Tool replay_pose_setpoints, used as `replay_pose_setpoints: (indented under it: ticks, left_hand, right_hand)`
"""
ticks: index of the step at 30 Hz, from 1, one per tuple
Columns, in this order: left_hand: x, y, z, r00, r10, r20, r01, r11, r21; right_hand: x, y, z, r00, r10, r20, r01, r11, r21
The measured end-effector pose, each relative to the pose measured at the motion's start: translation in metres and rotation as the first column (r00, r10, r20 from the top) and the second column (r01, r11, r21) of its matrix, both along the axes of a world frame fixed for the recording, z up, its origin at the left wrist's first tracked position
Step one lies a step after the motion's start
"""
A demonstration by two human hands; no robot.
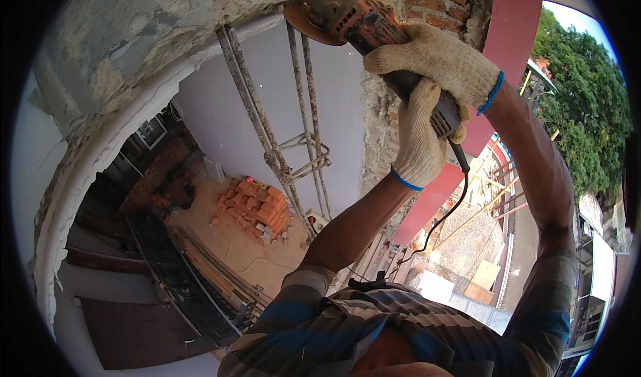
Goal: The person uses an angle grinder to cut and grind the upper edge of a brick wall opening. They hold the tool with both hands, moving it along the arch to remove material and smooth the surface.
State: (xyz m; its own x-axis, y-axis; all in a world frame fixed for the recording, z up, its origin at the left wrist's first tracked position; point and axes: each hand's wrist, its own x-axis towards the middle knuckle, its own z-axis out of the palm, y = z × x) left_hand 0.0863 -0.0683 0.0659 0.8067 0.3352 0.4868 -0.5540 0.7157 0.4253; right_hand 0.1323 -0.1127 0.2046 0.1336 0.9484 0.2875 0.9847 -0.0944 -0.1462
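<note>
Both my hands, in beige knit work gloves with blue cuffs, hold an angle grinder (371,25) raised overhead. My left hand (422,137) is wrapped round the rear part of its dark handle. Higher up, my right hand (437,55) grips the red-and-black body. The grinder's brown disc (308,25) is up against the broken concrete edge (257,3), beside the tops of the steel bars. Those rusty rebar rods (250,93) hang down from the concrete, joined by bent stirrups (304,157) lower down. Whether the disc touches a rod is hard to make out.
A black power cord (444,220) runs from the grinder down past my chest. Below lie a stack of orange bricks (254,207) and long planks (214,267). Exposed brickwork (434,3) and a pink column (511,17) stand close on the right. Trees (577,83) are outside.
</note>
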Motion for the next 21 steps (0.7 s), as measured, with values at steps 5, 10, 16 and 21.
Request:
replay_pose_setpoints:
  ticks: [5, 10, 16, 21]
  left_hand:
    - [-0.004, 0.002, 0.0, 1.0, 0.003, 0.031, -0.004, 1.0, 0.014]
    - [-0.004, 0.004, -0.001, 0.999, -0.022, 0.046, 0.021, 0.999, 0.036]
    - [-0.004, 0.004, -0.001, 0.999, -0.038, 0.028, 0.037, 0.999, 0.022]
    - [-0.007, 0.003, -0.001, 1.0, -0.022, 0.021, 0.022, 1.0, 0.02]
  right_hand:
    - [0.002, -0.002, -0.007, 0.862, 0.081, 0.5, -0.162, 0.979, 0.121]
    - [0.01, 0.002, -0.01, 0.924, 0.109, 0.367, -0.153, 0.984, 0.092]
    - [0.003, 0.005, -0.008, 0.955, 0.027, 0.296, -0.066, 0.99, 0.124]
    - [0.001, 0.004, -0.01, 0.974, -0.021, 0.225, -0.005, 0.993, 0.116]
